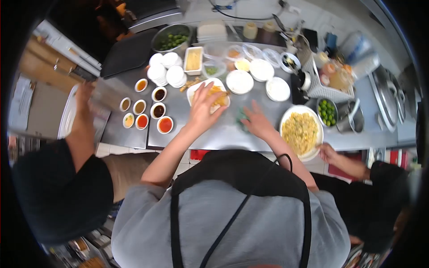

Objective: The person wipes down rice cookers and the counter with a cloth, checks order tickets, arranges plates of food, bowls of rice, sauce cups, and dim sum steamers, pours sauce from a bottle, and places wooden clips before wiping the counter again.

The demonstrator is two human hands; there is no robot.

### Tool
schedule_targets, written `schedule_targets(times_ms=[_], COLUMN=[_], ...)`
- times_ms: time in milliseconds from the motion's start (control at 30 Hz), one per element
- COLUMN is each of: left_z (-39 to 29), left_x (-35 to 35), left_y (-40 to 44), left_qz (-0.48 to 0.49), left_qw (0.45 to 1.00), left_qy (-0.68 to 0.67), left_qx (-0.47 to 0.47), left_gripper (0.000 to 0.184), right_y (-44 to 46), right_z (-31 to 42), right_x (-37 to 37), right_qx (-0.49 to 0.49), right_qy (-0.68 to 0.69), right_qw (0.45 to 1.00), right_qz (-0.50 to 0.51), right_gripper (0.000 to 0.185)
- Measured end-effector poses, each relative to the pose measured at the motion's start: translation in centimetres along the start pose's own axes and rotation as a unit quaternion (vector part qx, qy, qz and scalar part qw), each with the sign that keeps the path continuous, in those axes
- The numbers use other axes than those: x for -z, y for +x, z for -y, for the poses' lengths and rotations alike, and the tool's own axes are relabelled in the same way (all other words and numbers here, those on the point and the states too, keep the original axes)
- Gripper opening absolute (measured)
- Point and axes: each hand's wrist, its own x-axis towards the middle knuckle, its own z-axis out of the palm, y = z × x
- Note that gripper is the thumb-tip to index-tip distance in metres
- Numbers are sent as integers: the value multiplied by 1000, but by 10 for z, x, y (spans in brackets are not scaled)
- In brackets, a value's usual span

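My left hand [205, 106] reaches over a white square dish [191, 94] of yellow-orange food [219, 99], its fingers apart over the dish; whether they touch the food cannot be made out. To the right, my right hand [258, 119] rests by a green cloth [242, 119] on the steel counter, its fingers partly over the cloth. Several small cups of sauce, one of them red-orange [165, 125], stand left of the dish. A white round bowl [240, 81] is just beyond, between my hands.
A co-worker's hand [328, 152] at the right touches a large plate [302, 157] of yellow food. Another co-worker's arm [82, 129] is at the left. Stacked white cups [157, 73], a metal bowl of green fruit [172, 38] and a white basket [330, 92] stand behind.
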Motion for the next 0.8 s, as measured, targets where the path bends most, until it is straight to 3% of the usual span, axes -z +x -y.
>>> schedule_targets(times_ms=[67, 133, 167, 233, 333, 533, 600, 633, 700, 733, 800], left_z=[-8, -22, -27, -28, -33, -20, -18, -30, -56, -61, -66], left_x=[1, -4, -9, -28, -56, -172, -217, -221, -224, -231, -245], left_y=[-12, -17, -18, -19, -19, -7, -1, 9, 29, 34, 47], left_qz=[10, 45, 57, 86, 121, 273, 352, 358, 402, 407, 440], left_qw=[999, 997, 996, 990, 980, 923, 857, 854, 740, 739, 733], left_qy=[-39, -65, -71, -103, -139, -269, -344, -347, -420, -419, -421], left_qx=[6, -17, -26, -50, -69, -28, 153, 148, 338, 337, 304], left_gripper=[35, 34, 33, 33, 31, 34, 40, 40, 45, 45, 49], right_y=[9, 10, 0, -17, -67, -167, -207, -223, -250, -258, -264], right_z=[21, -6, -8, -10, -17, -54, -74, -83, -101, -112, -149], right_x=[5, -84, -92, -96, -79, -63, -66, -61, -46, -33, -12], right_qx=[14, 78, 51, 182, 192, 67, -49, -119, -283, -375, -397], right_qy=[45, -82, -86, -42, 14, 59, 29, 53, 79, 80, 48], right_qw=[996, 985, 986, 976, 978, 986, 983, 967, 908, 861, 813], right_qz=[71, -132, -136, -113, -76, -144, -174, -219, -299, -333, -423], right_gripper=[48, 42, 42, 38, 41, 48, 42, 34, 18, 12, 15])
